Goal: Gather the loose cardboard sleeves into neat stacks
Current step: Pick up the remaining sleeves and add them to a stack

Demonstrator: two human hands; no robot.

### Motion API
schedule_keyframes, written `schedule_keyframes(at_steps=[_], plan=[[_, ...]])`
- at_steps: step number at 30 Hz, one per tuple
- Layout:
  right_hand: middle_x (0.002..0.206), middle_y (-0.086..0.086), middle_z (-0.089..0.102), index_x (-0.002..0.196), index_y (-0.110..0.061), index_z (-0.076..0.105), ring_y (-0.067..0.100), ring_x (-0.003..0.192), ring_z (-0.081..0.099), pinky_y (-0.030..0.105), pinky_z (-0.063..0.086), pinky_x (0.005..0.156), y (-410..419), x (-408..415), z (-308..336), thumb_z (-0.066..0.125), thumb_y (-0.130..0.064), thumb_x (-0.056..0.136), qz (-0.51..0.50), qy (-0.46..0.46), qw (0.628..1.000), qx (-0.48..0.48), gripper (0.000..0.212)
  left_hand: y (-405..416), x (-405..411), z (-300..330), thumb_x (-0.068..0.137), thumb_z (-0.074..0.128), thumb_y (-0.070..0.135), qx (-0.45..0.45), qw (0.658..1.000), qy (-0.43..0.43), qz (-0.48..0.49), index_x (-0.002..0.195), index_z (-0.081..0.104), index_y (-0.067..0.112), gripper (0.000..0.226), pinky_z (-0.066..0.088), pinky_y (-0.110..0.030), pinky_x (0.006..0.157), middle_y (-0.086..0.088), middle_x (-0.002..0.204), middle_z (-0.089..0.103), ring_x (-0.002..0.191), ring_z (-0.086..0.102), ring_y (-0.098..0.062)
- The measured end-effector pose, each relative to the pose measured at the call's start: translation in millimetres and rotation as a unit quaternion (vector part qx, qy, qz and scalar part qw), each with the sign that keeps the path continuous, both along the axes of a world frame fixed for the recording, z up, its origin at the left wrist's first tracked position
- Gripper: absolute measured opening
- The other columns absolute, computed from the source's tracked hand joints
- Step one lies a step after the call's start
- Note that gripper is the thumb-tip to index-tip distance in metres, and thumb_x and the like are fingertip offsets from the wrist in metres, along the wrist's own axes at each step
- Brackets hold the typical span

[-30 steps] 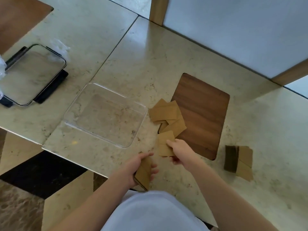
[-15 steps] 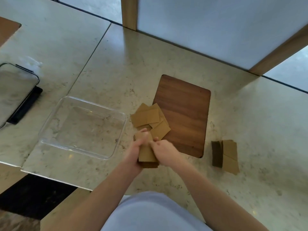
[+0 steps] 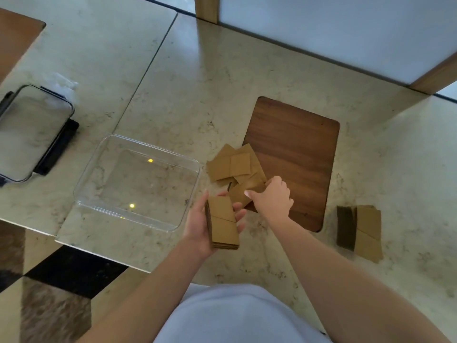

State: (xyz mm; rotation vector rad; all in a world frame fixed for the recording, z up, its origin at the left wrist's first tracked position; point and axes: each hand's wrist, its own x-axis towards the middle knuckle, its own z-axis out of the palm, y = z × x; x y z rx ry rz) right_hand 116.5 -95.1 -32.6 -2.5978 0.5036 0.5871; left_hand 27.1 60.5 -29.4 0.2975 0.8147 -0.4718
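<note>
- The left hand [image 3: 205, 224] cradles a gathered stack [image 3: 222, 222], fingers curled round its edges.
- The right hand [image 3: 272, 198] pinches 1 sleeve [image 3: 243, 191] off the loose pile [image 3: 232, 165].
- They look light, flat and slick; pinching the stiffer folded edge seems safest.
- 1 finished stack [image 3: 361, 231] rests on the worktop [image 3: 395, 169].

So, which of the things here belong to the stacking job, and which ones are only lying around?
Belong to the job:
- stack of sleeves held in the left hand
- loose sleeves at the wooden board's edge; the right hand grips one
- finished stack on the counter

Just lying about:
- clear container
- its lid
- wooden board
</note>
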Motion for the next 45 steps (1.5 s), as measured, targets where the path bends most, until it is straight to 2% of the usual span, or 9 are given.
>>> schedule_keyframes(at_steps=[4, 7, 11, 16, 21, 24, 29, 35, 45], plan=[[0.092, -0.001, 0.065, 0.096, -0.017, 0.056, 0.008, 0.073, 0.064, 0.027, 0.047, 0.064, -18, 0, 4, 0.078, -0.036, 0.088, -0.087, 0.085, 0.967, 0.226, 0.03, 4, 0, 1, 0.1, 0.055, 0.046, 0.0, 1.0, -0.015, -0.016, 0.132, 0.067, 0.022, 0.041, 0.057, -0.046, 0.076, -0.027, 0.121, 0.068, 0.094, 0.07, -0.04], [0.077, -0.006, 0.072, 0.092, -0.015, 0.073, 0.002, 0.064, 0.068, 0.024, 0.054, 0.064, -39, -6, 16, 0.074, -0.025, 0.093, -0.083, 0.135, 0.94, 0.303, 0.011, 1, 1, -1, 0.099, 0.057, 0.048, 0.02, 0.999, -0.026, -0.042, 0.128, 0.067, 0.025, 0.038, 0.058, -0.04, 0.067, -0.023, 0.109, 0.07, 0.084, 0.07, -0.034], [0.081, -0.004, 0.078, 0.097, -0.016, 0.077, 0.006, 0.071, 0.073, 0.03, 0.062, 0.074, -56, -20, 31, 0.07, -0.025, 0.097, -0.069, 0.094, 0.946, 0.303, 0.011, -6, 5, 1, 0.078, 0.075, 0.048, 0.067, 0.997, -0.006, -0.035, 0.107, 0.073, 0.025, 0.037, 0.054, -0.03, 0.052, -0.014, 0.09, 0.067, 0.068, 0.065, -0.023], [0.082, 0.002, 0.074, 0.092, -0.011, 0.071, 0.018, 0.072, 0.068, 0.038, 0.055, 0.067, -50, -37, 51, 0.064, -0.027, 0.1, 0.021, -0.067, 0.963, 0.258, 0.019, -14, 7, 3, 0.093, 0.072, 0.046, 0.161, 0.986, 0.031, -0.031, 0.097, 0.076, 0.023, 0.024, 0.05, -0.029, 0.046, -0.007, 0.076, 0.066, 0.06, 0.061, -0.018], [0.079, 0.012, 0.064, 0.093, 0.0, 0.056, 0.017, 0.065, 0.055, 0.039, 0.045, 0.063, -39, -39, 60, 0.049, -0.03, 0.107, 0.001, -0.04, 0.969, 0.245, 0.034, -26, 7, 8, 0.098, 0.068, 0.042, 0.301, 0.951, 0.004, -0.075, 0.123, 0.067, 0.017, 0.035, 0.055, -0.034, 0.054, -0.011, 0.089, 0.067, 0.064, 0.063, -0.021], [0.076, 0.004, 0.07, 0.092, -0.006, 0.058, 0.011, 0.061, 0.062, 0.038, 0.052, 0.061, -33, -47, 65, 0.05, -0.023, 0.108, 0.083, -0.136, 0.96, 0.229, 0.024, -28, 4, 12, 0.097, 0.066, 0.048, 0.228, 0.971, 0.016, -0.063, 0.12, 0.067, 0.019, 0.036, 0.058, -0.038, 0.058, -0.013, 0.094, 0.071, 0.074, 0.071, -0.027], [0.098, 0.005, 0.08, 0.112, -0.007, 0.079, 0.024, 0.081, 0.073, 0.035, 0.06, 0.066, -31, -64, 62, 0.07, 0.001, 0.09, 0.311, -0.351, 0.874, 0.128, 0.025, -25, 5, 14, 0.088, 0.062, 0.066, 0.069, 0.997, 0.015, -0.014, 0.122, 0.072, 0.01, 0.066, 0.062, -0.042, 0.064, -0.02, 0.107, 0.076, 0.082, 0.075, -0.031], [0.103, 0.006, 0.079, 0.112, -0.006, 0.08, 0.025, 0.084, 0.073, 0.038, 0.061, 0.067, -34, -68, 54, 0.074, 0.002, 0.087, 0.319, -0.362, 0.864, 0.143, 0.027, -21, 10, 15, 0.085, 0.064, 0.063, 0.11, 0.992, 0.001, -0.054, 0.119, 0.071, 0.005, 0.068, 0.063, -0.04, 0.066, -0.021, 0.104, 0.078, 0.08, 0.077, -0.029], [0.122, 0.011, 0.067, 0.122, -0.013, 0.074, 0.031, 0.103, 0.061, 0.043, 0.055, 0.081, -41, -67, 53, 0.049, -0.016, 0.091, 0.388, -0.286, 0.873, 0.075, 0.04, -23, 7, 26, 0.091, 0.072, 0.015, 0.214, 0.969, -0.006, -0.12, 0.114, 0.071, 0.006, 0.025, 0.06, -0.034, 0.055, -0.016, 0.088, 0.079, 0.069, 0.076, -0.026]])
